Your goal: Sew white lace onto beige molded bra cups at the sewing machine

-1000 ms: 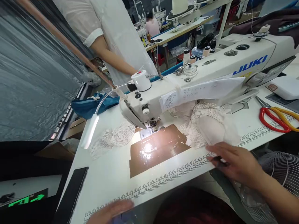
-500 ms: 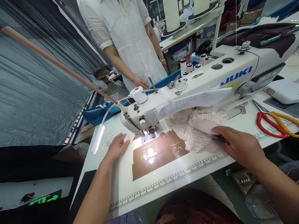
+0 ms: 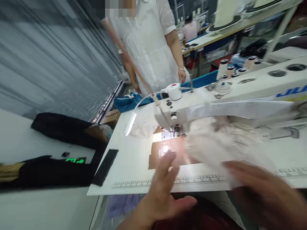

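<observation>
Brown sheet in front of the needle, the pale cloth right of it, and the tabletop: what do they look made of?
Brown sheet: probably plastic film or tape, glossy, with a bright glare and wrinkles.
Pale cloth: thin, soft fabric, matte, bunched into folds; blur hides the fibre.
Tabletop: likely laminate, smooth and white; the core can't be told.

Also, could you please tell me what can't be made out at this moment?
Right hand: head view, motion blur; whether it grips the pale cloth is unclear.
Writing on the paper strip: head view, blurred.
Blue lettering: head view, cut off by the right edge.
Brown sheet: head view, partly behind the left hand.
Ruler numbers: head view, small and blurred.
</observation>
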A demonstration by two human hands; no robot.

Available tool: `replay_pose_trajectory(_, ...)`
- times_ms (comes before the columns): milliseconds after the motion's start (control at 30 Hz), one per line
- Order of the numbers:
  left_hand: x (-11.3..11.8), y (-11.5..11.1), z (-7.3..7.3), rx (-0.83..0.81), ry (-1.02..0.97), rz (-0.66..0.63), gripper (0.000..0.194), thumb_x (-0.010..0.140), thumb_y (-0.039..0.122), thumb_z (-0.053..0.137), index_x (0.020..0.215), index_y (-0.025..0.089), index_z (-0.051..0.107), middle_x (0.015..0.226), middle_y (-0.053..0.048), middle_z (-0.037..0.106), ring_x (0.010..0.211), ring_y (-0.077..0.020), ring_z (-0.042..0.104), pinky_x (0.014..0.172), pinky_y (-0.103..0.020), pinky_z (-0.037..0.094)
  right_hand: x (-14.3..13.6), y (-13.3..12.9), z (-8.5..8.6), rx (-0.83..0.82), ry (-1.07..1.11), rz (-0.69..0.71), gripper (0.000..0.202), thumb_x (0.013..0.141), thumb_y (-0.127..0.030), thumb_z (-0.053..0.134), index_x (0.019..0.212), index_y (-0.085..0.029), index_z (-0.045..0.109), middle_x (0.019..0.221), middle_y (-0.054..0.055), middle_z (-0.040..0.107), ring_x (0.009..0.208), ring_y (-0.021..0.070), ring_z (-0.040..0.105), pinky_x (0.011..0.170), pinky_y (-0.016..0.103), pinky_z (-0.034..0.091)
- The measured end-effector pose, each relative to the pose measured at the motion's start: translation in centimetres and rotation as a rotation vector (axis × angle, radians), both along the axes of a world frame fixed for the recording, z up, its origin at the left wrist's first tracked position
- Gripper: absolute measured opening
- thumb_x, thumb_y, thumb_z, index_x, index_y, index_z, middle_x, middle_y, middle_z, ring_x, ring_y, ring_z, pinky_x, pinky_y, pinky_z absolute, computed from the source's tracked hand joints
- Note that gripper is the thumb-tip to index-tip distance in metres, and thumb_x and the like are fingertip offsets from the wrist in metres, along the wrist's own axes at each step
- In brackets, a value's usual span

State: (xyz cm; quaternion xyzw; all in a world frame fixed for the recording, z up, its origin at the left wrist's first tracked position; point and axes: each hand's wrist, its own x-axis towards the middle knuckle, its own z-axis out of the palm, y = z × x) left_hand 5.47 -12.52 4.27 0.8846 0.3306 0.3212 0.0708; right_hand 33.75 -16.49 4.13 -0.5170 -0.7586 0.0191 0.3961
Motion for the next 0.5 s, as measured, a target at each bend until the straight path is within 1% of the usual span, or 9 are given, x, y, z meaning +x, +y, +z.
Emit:
replay_pose_trajectory(33,0.6,-0.4,0.1,-0.079,-0.024,-0.038,0.088,0.082,0.037,0.068,0.153,0.030,0.016,0.147,-0.015,0.042,0.135,-0.0336,0.044,0.106,-0.050,0.043,-2.5,0.3,-0.1,0.064,0.140,0.184,0.021,0.090,-0.023,0.047,0.102,-0.035,0.059,0.083,0.000,0.074,0.068,0.0178,0.070,0.057,0.028,0.056)
replay_pose_trajectory(67,0.8,-0.6,0.2,-0.210,-0.042,-0.059,0.075,0.085,0.032,0.064,0.150,0.029,0.026,0.137,-0.012,0.053,0.125,-0.0298,0.053,0.101,-0.045,0.047,-4.7,0.8,-0.1,0.059,0.272,0.330,0.022,0.089,-0.018,0.047,0.101,-0.033,0.058,0.074,-0.003,0.072,0.059,0.0144,0.067,0.051,0.023,0.053)
replay_pose_trajectory(133,0.4,-0.6,0.3,-0.567,-0.083,-0.074,0.042,0.086,0.026,0.058,0.128,0.024,0.054,0.107,-0.006,0.067,0.097,-0.0219,0.064,0.084,-0.034,0.052,-7.9,1.8,0.0,0.007,0.409,0.450,0.018,0.089,-0.018,0.050,0.099,-0.029,0.059,0.070,-0.004,0.071,0.059,0.0128,0.067,0.051,0.020,0.052)
replay_pose_trajectory(200,-0.8,-0.5,0.3,-0.963,-0.194,-0.103,0.024,0.085,0.033,0.059,0.101,0.016,0.066,0.084,-0.003,0.064,0.075,-0.0165,0.061,0.068,-0.026,0.048,-9.4,3.0,0.0,-0.169,0.472,0.406,0.010,0.091,-0.023,0.053,0.090,-0.027,0.062,0.070,-0.004,0.070,0.059,0.0124,0.067,0.052,0.019,0.051)
replay_pose_trajectory(267,-2.2,-0.3,0.0,-1.271,-0.383,-0.135,0.035,0.082,0.044,0.065,0.095,0.011,0.066,0.079,-0.003,0.060,0.070,-0.0144,0.056,0.063,-0.024,0.044,-9.5,4.2,-0.6,-0.342,0.456,0.316,0.015,0.093,-0.032,0.052,0.085,-0.024,0.063,0.074,-0.001,0.071,0.064,0.0142,0.068,0.055,0.021,0.053)
replay_pose_trajectory(300,-2.8,-0.2,-0.3,-1.362,-0.487,-0.130,0.042,0.079,0.047,0.068,0.098,0.010,0.066,0.080,-0.003,0.059,0.070,-0.0143,0.055,0.063,-0.023,0.043,-9.3,4.9,-1.1,-0.388,0.409,0.277,0.019,0.094,-0.038,0.051,0.090,-0.023,0.064,0.080,0.002,0.072,0.070,0.0164,0.069,0.058,0.023,0.054)
replay_pose_trajectory(400,-4.7,0.5,-1.3,-1.392,-0.711,-0.006,0.051,0.072,0.048,0.077,0.105,0.011,0.065,0.086,-0.005,0.061,0.075,-0.0153,0.056,0.065,-0.022,0.043,-8.3,6.7,-3.7,-0.337,0.082,0.130,0.042,0.094,-0.048,0.046,0.123,-0.020,0.058,0.109,0.011,0.071,0.092,0.0257,0.069,0.063,0.032,0.056)
replay_pose_trajectory(433,-5.4,0.8,-1.6,-1.359,-0.756,0.045,0.052,0.071,0.047,0.079,0.106,0.011,0.065,0.088,-0.006,0.062,0.077,-0.0157,0.056,0.065,-0.022,0.043,-7.8,7.1,-4.6,-0.295,-0.066,0.062,0.044,0.095,-0.047,0.041,0.127,-0.021,0.057,0.112,0.012,0.069,0.092,0.0278,0.069,0.060,0.034,0.055)
replay_pose_trajectory(500,-6.8,1.3,-2.0,-1.307,-0.821,0.124,0.052,0.069,0.045,0.081,0.106,0.013,0.065,0.090,-0.005,0.063,0.079,-0.0156,0.057,0.067,-0.022,0.044,-6.8,7.6,-6.4,-0.232,-0.344,0.003,0.042,0.097,-0.039,0.035,0.124,-0.021,0.062,0.111,0.014,0.068,0.089,0.0296,0.067,0.066,0.040,0.054)
